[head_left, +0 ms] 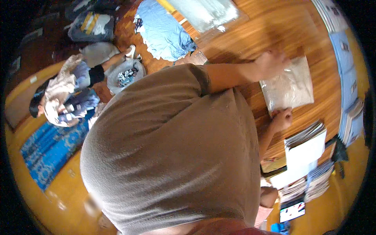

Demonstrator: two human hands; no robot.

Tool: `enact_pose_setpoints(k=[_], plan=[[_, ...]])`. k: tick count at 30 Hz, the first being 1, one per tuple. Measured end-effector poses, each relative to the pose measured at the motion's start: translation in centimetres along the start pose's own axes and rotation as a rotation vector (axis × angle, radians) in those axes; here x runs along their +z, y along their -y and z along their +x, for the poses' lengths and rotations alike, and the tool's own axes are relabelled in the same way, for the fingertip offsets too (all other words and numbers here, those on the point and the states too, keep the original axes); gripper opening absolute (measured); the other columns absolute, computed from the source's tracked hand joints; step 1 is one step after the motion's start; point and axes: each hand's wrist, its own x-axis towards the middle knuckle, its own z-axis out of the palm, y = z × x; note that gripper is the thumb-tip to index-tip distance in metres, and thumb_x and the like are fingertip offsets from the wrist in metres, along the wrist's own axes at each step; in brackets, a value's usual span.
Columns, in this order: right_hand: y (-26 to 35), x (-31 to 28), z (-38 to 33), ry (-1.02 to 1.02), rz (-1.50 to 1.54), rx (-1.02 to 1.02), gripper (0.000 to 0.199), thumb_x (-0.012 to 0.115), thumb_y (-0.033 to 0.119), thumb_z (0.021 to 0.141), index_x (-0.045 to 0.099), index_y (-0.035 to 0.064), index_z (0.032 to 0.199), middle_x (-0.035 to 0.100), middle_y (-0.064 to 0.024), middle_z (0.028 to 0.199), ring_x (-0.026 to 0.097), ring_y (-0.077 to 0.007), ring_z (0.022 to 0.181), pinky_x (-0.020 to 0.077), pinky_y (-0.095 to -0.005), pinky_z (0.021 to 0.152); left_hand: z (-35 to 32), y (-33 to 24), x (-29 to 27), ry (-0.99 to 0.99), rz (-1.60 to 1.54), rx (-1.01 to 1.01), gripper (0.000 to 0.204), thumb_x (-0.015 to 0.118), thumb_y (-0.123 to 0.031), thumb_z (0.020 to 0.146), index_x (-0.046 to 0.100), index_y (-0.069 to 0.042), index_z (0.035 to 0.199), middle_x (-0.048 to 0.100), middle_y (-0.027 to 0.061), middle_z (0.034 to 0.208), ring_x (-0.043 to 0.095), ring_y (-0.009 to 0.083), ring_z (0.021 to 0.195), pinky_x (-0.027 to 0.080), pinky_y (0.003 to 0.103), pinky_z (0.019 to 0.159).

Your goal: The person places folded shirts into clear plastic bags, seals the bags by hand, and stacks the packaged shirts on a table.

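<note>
The person's own torso in a brown-grey shirt fills the middle of the head view and hides most of both arms and the near edge of the wooden desk; a clear plastic bag holding folded pale cloth lies flat on the desk to the right of the torso; left hand rests on the bag's upper left corner, blurred, so its grip cannot be told as apart or clamped; right hand sits at the bag's lower edge, fingers curled together and seemingly pinching the plastic rim, though the contact itself is small in the picture; just below the right hand stands a stack of white sheets and booklets, near the bag but not touching it; further stacks of printed sheets lie below that; a row of printed sheets runs along the desk's right rim; a second clear bag lies at the desk's top edge beside a heap of light blue cloth; on the floor to the left, another person sits on a blue patterned mat among clothes, well apart from the desk; a small lit screen shows at the lower right.
</note>
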Motion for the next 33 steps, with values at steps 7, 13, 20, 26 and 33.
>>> enact_pose_setpoints(k=[7, 13, 20, 26, 33], plan=[[3.8, -2.9, 1.4, 0.241, -0.429, -0.010, 0.047, 0.067, 0.044, 0.103, 0.072, -0.0013, 0.093, 0.073, -0.0151, 0.080, 0.067, -0.0293, 0.064, 0.0529, -0.0454, 0.057, -3.3, 0.2, 4.8, -0.263, -0.046, 0.415, 0.058, 0.063, -0.053, 0.095, 0.063, -0.018, 0.141, 0.045, 0.0105, 0.163, 0.031, 0.0388, 0.155, 0.030, 0.062, 0.122], [12.3, 3.0, -0.7, 0.180, -0.656, -1.324, 0.049, 0.052, 0.032, 0.110, 0.054, 0.0024, 0.149, 0.049, -0.0182, 0.160, 0.051, -0.0424, 0.140, 0.0408, -0.0569, 0.116, -2.7, 1.9, 6.7, -0.200, 0.055, 0.318, 0.075, 0.068, -0.054, 0.090, 0.051, -0.022, 0.156, 0.032, 0.0097, 0.172, 0.014, 0.0478, 0.160, 0.014, 0.069, 0.126], [9.1, 1.6, 3.6, 0.202, -0.685, -1.476, 0.054, 0.047, 0.037, 0.111, 0.051, 0.0037, 0.153, 0.052, -0.0210, 0.155, 0.053, -0.0453, 0.138, 0.0422, -0.0591, 0.115, -1.0, 6.9, 3.8, -0.264, -0.050, 0.310, 0.070, 0.071, -0.049, 0.087, 0.055, -0.022, 0.149, 0.042, 0.0106, 0.164, 0.031, 0.0456, 0.153, 0.024, 0.066, 0.124], [6.8, 0.1, 3.9, 0.427, -0.674, -1.069, 0.060, 0.051, 0.036, 0.109, 0.043, 0.0026, 0.159, 0.052, -0.0233, 0.154, 0.049, -0.0433, 0.143, 0.0389, -0.0582, 0.118, 0.7, 7.7, 3.5, -0.294, -0.033, 0.262, 0.070, 0.070, -0.048, 0.088, 0.054, -0.021, 0.150, 0.043, 0.0104, 0.163, 0.032, 0.0448, 0.153, 0.024, 0.067, 0.123], [8.8, 3.1, 2.8, 0.427, -0.529, -1.047, 0.061, 0.044, 0.040, 0.110, 0.042, 0.0030, 0.159, 0.048, -0.0237, 0.157, 0.044, -0.0433, 0.146, 0.0339, -0.0581, 0.120, 2.3, 6.3, 4.0, -0.304, -0.044, 0.220, 0.069, 0.068, -0.047, 0.089, 0.053, -0.021, 0.152, 0.045, 0.0102, 0.162, 0.033, 0.0438, 0.153, 0.023, 0.068, 0.123]])
